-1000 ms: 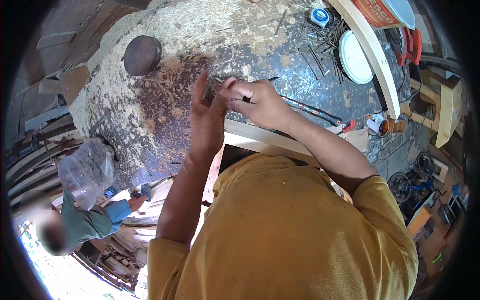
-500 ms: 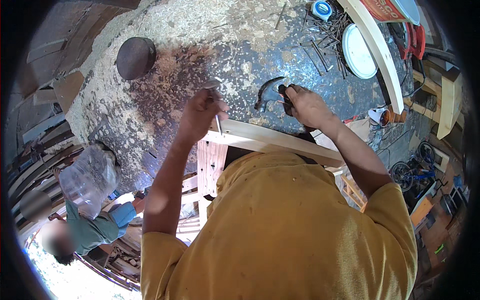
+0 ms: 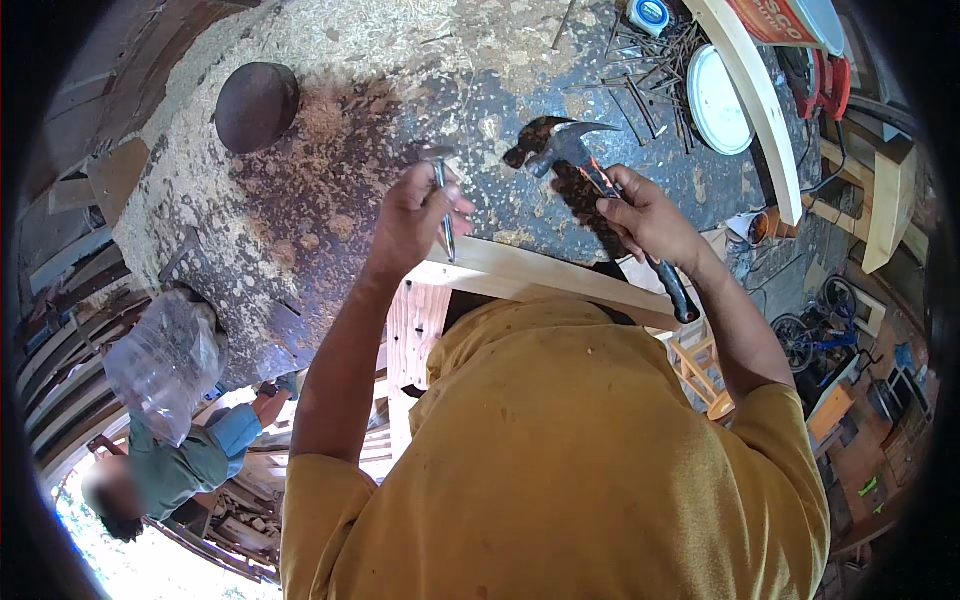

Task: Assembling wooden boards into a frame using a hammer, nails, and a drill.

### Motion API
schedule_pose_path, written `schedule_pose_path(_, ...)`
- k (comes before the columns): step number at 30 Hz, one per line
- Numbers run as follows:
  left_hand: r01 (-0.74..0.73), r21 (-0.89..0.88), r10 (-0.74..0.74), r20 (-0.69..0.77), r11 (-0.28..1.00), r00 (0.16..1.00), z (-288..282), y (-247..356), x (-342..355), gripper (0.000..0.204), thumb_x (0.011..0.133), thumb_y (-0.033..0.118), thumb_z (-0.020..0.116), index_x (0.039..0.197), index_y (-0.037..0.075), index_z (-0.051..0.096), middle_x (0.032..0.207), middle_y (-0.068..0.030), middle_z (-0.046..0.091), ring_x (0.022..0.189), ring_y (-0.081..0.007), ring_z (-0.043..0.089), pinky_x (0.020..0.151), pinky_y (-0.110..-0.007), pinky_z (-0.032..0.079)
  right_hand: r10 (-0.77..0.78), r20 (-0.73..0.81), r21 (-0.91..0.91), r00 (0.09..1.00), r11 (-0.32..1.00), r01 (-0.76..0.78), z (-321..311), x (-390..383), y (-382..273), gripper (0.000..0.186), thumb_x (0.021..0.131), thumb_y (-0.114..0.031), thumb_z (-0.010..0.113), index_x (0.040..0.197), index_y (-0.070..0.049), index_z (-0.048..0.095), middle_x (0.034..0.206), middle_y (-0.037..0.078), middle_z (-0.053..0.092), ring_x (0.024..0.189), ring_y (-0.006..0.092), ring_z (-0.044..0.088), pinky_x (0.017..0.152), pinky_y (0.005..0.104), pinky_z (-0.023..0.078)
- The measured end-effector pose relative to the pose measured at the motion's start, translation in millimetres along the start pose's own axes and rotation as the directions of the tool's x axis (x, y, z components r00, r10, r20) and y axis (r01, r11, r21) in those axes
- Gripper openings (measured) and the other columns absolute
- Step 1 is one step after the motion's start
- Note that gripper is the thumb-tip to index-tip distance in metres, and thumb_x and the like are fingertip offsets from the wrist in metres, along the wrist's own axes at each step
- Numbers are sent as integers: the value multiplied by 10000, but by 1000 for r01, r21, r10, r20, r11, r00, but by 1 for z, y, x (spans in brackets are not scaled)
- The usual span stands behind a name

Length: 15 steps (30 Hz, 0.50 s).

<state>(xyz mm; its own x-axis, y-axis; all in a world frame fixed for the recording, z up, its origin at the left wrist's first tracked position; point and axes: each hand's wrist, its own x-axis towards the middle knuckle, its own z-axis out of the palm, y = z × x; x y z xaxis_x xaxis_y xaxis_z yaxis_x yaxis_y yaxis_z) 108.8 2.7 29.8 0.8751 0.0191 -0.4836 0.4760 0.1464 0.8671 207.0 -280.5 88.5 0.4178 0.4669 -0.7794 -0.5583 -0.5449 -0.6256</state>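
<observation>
My left hand [image 3: 415, 215] is closed around a large steel nail [image 3: 447, 225], held nearly upright with its wide head at the top. The lower end meets the pale wooden beam [image 3: 550, 272] in front of my body; whether it has entered the wood I cannot tell. My right hand [image 3: 650, 215] grips a claw hammer [image 3: 580, 155] partway along its handle, the head pointing away to the upper left and the dark handle end by my wrist. The hammer is above the worktable [image 3: 350, 200] and casts a shadow on it.
A dark round block [image 3: 257, 107] stands at the far left. Loose nails [image 3: 650, 85], a tape measure [image 3: 648, 15], a white lid [image 3: 720, 100] and a curved wooden piece [image 3: 750, 90] lie far right. A person [image 3: 185, 465] in green is at the left, beyond a clear plastic bag [image 3: 168, 350].
The hammer has turned, so its head now points farther away and its whole handle shows. My right hand has shifted slightly right; my left hand stays with the nail at the beam.
</observation>
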Motion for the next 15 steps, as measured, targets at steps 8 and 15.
schedule_pose_path(8,43,204,-88,219,978,972,-2,4,0,135,930,106,503,988,-10,540,762,-100,641,661,-146,641,588,-262,515,-175,-194,113,965,973,199,10,-24,-25,237,967,-185,497,1147,-34,468,576,-28,412,450,50,392,414,227,322)
schedule_pose_path(15,30,221,-81,224,975,971,-5,-1,1,134,914,94,527,889,-30,570,718,-90,635,613,-115,612,558,-258,493,-138,-280,-174,950,981,91,-4,-11,-13,256,977,-279,489,1072,-42,494,609,-38,382,529,47,360,471,240,320)
